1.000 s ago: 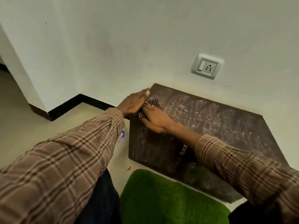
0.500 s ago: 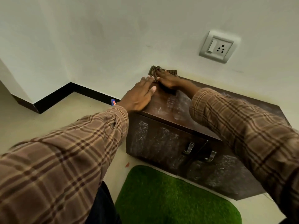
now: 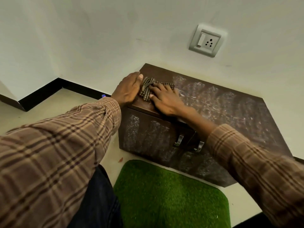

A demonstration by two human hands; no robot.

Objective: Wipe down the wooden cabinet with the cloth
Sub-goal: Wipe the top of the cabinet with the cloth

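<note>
A low dark wooden cabinet (image 3: 222, 109) stands against the wall, its top and front smeared with pale dusty streaks. A crumpled brown checked cloth (image 3: 147, 89) lies on the cabinet top near its left front corner. My right hand (image 3: 164, 99) presses flat on the cloth, fingers spread and straight. My left hand (image 3: 127, 90) rests on the cabinet's left edge with straight fingers, right beside the cloth. Part of the cloth is hidden under my right hand.
Two metal handles (image 3: 179, 140) stick out of the cabinet front. A green turf mat (image 3: 169, 195) lies on the floor before it. A wall socket (image 3: 207, 41) sits above the cabinet. A black skirting (image 3: 49, 89) runs along the wall at left.
My right hand has drawn the cloth from the back edge by the wall toward the left front corner. My left hand has stayed on the left edge. The camera has tilted.
</note>
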